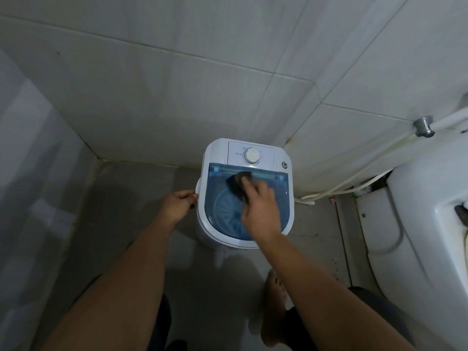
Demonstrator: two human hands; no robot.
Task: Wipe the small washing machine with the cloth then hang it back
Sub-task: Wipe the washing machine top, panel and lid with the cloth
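Note:
A small white washing machine (260, 148) with a see-through blue lid and a round white dial stands on the floor against the tiled wall. My right hand (260, 209) presses a dark cloth (236, 184) onto the far part of the blue lid, and the hand covers part of the cloth. At the machine's left side, my left hand (177, 205) has its fingers curled against the white rim.
A white toilet (417, 211) stands close on the right, with white hoses (354, 178) and a metal wall fitting (424, 126) behind it. Tiled walls meet in a corner on the left. My bare foot (274, 300) is on the floor just in front of the machine.

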